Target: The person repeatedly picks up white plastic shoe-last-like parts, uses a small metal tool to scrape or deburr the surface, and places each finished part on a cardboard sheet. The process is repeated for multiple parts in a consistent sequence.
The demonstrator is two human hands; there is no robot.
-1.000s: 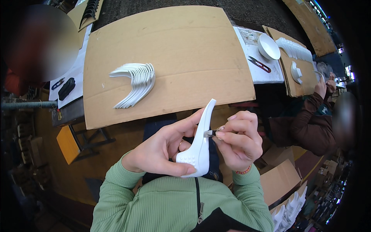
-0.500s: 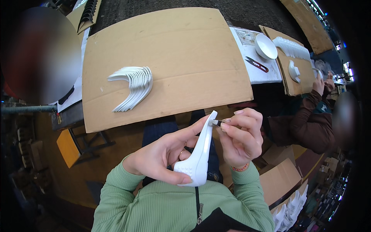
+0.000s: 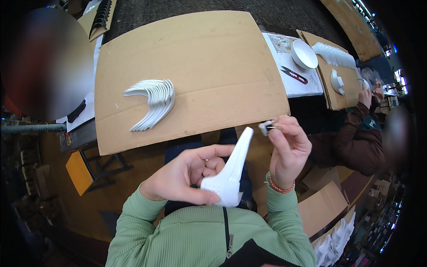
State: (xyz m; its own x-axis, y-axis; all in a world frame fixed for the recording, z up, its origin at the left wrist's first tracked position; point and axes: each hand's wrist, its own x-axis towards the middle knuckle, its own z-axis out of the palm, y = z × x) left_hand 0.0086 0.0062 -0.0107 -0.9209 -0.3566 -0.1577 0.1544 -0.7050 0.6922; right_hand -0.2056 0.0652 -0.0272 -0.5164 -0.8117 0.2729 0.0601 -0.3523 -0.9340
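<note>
My left hand (image 3: 184, 175) is wrapped round a white curved plastic piece (image 3: 229, 173), broad at the bottom and narrowing to a rounded tip at the top. My thumb presses on its broad end, and the fingers lie behind it. Just right of the tip, apart from it, my right hand (image 3: 289, 147) pinches a small black binder clip (image 3: 268, 127) with wire handles and a whitish pad on it. On the cardboard sheet (image 3: 213, 53) beyond my hands lies a nested row of thin white curved pieces (image 3: 155, 100).
To the right are red-handled thread snips (image 3: 295, 75) and a white bowl (image 3: 304, 54). Beyond, a co-worker (image 3: 356, 133) handles a white piece by another cardboard with white parts (image 3: 333, 55). A stool (image 3: 80, 171) stands lower left; a carton (image 3: 322, 207) sits lower right.
My right hand has drawn the binder clip off the piece's tip, moving it right and slightly up. My left hand has turned the white piece a little.
</note>
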